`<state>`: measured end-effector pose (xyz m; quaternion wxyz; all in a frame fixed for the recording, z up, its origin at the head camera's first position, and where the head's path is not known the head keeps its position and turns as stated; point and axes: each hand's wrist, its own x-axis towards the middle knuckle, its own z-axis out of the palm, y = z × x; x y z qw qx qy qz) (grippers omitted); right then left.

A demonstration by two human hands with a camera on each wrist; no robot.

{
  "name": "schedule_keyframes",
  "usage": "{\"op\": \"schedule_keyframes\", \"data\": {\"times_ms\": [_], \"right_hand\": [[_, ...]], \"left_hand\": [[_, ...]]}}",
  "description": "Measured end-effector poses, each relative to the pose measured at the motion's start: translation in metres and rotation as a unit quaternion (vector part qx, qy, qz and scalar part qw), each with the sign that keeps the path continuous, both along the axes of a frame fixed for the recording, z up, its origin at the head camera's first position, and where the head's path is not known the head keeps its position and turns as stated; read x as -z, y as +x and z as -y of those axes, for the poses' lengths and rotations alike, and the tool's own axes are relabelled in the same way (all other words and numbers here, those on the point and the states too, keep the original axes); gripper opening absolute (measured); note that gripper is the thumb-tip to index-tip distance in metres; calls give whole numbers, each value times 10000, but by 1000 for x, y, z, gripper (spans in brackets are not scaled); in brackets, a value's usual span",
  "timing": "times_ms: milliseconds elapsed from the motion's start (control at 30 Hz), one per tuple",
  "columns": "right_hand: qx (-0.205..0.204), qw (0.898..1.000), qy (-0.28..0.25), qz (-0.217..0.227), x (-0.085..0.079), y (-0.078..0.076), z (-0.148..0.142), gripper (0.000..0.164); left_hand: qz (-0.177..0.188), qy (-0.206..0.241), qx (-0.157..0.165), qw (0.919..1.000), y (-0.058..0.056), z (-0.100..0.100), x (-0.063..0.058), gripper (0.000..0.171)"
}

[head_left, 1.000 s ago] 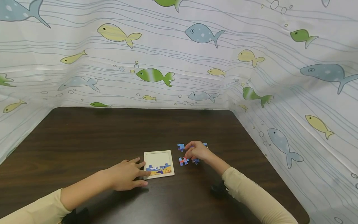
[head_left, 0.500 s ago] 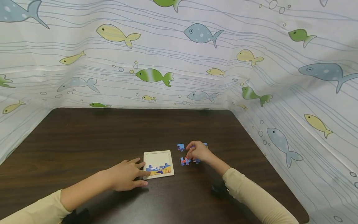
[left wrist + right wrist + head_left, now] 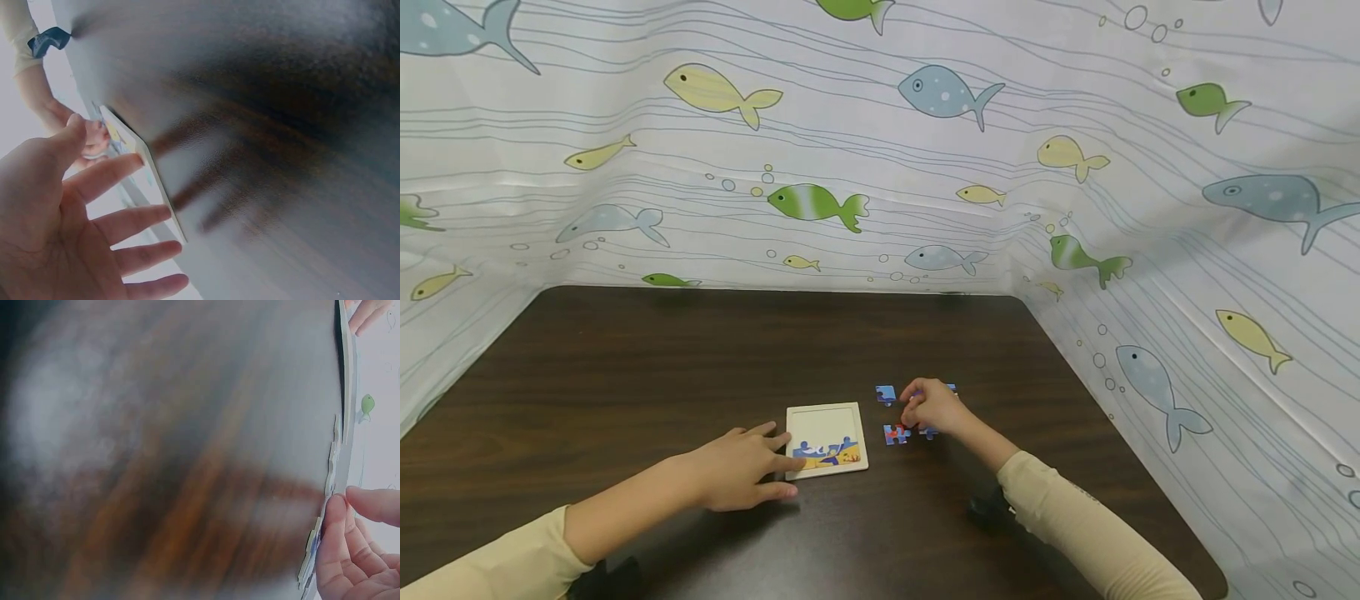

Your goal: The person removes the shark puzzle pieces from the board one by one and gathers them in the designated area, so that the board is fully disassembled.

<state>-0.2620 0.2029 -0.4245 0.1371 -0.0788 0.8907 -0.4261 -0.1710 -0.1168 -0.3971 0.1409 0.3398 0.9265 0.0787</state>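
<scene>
My left hand (image 3: 741,468) lies with spread fingers at the left side of a square jigsaw tray (image 3: 824,419), its fingertips over the rim. Along the bottom of the tray sit fitted blue and yellow pieces (image 3: 838,454); the upper part shows bare board. My right hand (image 3: 936,403) has curled fingers, with thumb and index finger (image 3: 335,509) close together at the edge of a red and blue puzzle piece (image 3: 895,434). Its fingertips hide part of that piece. Beside it, partly under the hand, lies another blue piece (image 3: 929,433).
A blue piece (image 3: 886,394) lies behind the gripped one, and another piece (image 3: 952,387) shows past the right hand. The dark wooden table (image 3: 700,350) is enclosed by a fish-print curtain (image 3: 850,150) at the back and sides.
The red and blue piece has slid slightly to the right with the right hand's fingertips. The left hand has stayed in place on the tray.
</scene>
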Motion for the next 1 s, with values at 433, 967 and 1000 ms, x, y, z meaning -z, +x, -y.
{"op": "schedule_keyframes", "data": {"times_ms": [433,967,1000], "right_hand": [[-224,9991,-353,77,-8,3,3,28],[-1237,9860,-789,795,-9,16,43,20],[-1291,9857,-751,778,-9,16,43,20]], "left_hand": [[-613,219,337,9973,-4,-6,-1,45],[-446,19,533,9976,-3,-20,15,60],[-407,40,541,9977,-3,-20,16,60]]}}
